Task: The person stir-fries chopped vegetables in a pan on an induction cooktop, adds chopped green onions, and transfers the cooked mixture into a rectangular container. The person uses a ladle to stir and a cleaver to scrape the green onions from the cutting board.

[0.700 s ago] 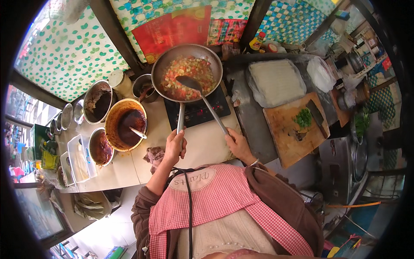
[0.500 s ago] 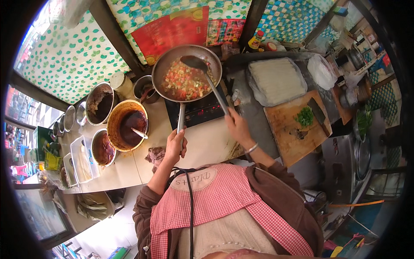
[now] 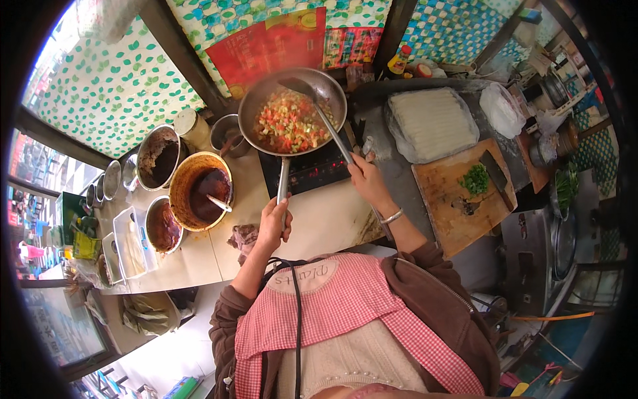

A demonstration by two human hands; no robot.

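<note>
A frying pan point(image 3: 245, 100) with a long metal handle sits over a black induction cooker point(image 3: 312, 174). Diced red, pale and green vegetables point(image 3: 289, 121) fill much of its base. My left hand point(image 3: 274, 223) is closed round the end of the pan's handle. In my right hand point(image 3: 367, 178) is a long-handled metal spatula point(image 3: 332, 131), gripped along its shaft. The dark head of that spatula is at the pan's far side, raised over the food and tilted. A bracelet circles my right wrist.
Left of the pan stand a yellowish pot point(image 3: 174, 193) of dark red sauce with a spoon, a sauce bowl point(image 3: 152, 229) and other metal pots. On the right, a cutting board point(image 3: 438, 199) bears chopped greens point(image 3: 474, 179) and a cleaver point(image 3: 493, 171). Behind it is a plastic-wrapped pale slab point(image 3: 432, 123).
The spatula's head has turned and risen toward the pan's far rim. The vegetables lie more bunched to the middle and right. My left hand keeps its hold on the handle.
</note>
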